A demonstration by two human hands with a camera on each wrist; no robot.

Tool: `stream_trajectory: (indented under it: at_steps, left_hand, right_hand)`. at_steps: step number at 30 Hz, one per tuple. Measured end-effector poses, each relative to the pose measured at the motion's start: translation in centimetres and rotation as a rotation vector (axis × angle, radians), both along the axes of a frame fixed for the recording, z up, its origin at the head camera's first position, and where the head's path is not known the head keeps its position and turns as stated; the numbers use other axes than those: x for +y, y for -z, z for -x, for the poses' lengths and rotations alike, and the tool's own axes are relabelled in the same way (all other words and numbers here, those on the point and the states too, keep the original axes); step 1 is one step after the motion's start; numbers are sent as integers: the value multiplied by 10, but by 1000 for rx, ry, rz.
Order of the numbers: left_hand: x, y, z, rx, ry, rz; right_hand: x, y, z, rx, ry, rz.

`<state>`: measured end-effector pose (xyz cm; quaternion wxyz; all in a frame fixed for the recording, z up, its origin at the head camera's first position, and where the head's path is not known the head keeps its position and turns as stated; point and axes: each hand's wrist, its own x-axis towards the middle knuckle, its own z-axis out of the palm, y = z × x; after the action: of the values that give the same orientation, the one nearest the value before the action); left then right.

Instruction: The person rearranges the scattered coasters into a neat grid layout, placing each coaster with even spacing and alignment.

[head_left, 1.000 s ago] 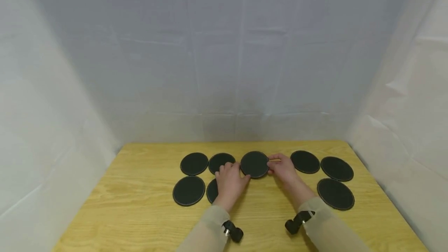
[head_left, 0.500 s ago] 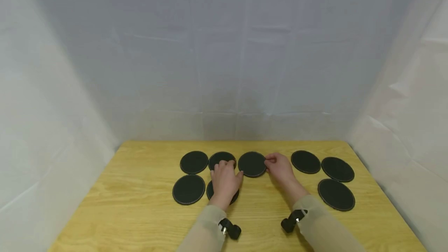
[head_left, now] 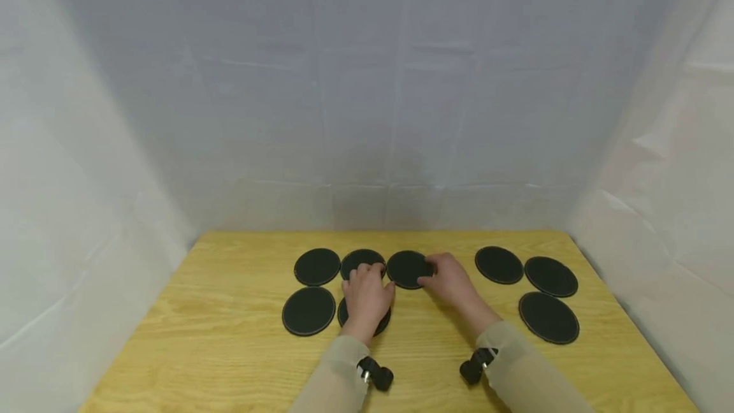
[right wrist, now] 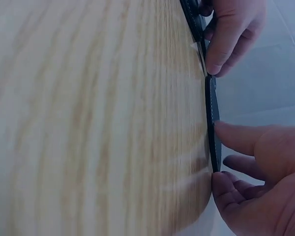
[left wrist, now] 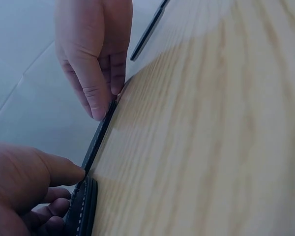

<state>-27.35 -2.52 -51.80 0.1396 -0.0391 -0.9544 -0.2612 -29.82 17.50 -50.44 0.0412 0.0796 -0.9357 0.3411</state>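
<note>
Fingers (right wrist: pixel 232 194) of the right hand (head_left: pixel 453 279): curled at the right rim of the black disc (head_left: pixel 407 269), thumb set apart, so I read it as a light grip.
Left hand (head_left: pixel 367 298): draped over parts of the rear disc (head_left: pixel 362 256) and front disc (head_left: pixel 383 322); can't tell how hard it's pressing.
Black disc: flat on the wooden table (head_left: pixel 229 349), back row, 3rd from left, touching or nearly touching the rear disc.
Feel: my guess from this end is light, fairly stiff with a little give, kinda leathery given the stitched edge. Probably slides easily on wood, doesn't look fragile.
Where to grab: I'd take the rim, thumb and fingertips on facing edges; it's thin, so getting underneath seems fiddly.
Disc count: 8 showing, 5 in the left group (head_left: pixel 308 311), 3 in the right group (head_left: pixel 548 317).
Everything else: 2 hands, 2 sleeves (head_left: pixel 527 371), 2 black wrist mounts (head_left: pixel 375 376), 1 table.
</note>
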Motion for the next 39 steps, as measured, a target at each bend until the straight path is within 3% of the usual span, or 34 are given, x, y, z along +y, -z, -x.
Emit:
stream_trajectory:
  at_steps: [12, 20, 25, 39]
  left_hand:
    - [0, 3, 6, -2, -1, 6]
    - [1, -4, 8, -12, 18, 37]
    - [5, -7, 5, 0, 30, 28]
    - [36, -20, -16, 71, 132, 58]
  right_hand:
    - [-1, 3, 3, 11, -21, -60]
    - [4, 4, 1, 16, -28, -32]
    - [17, -2, -13, 40, -12, -33]
    - [73, -16, -64, 133, 23, -244]
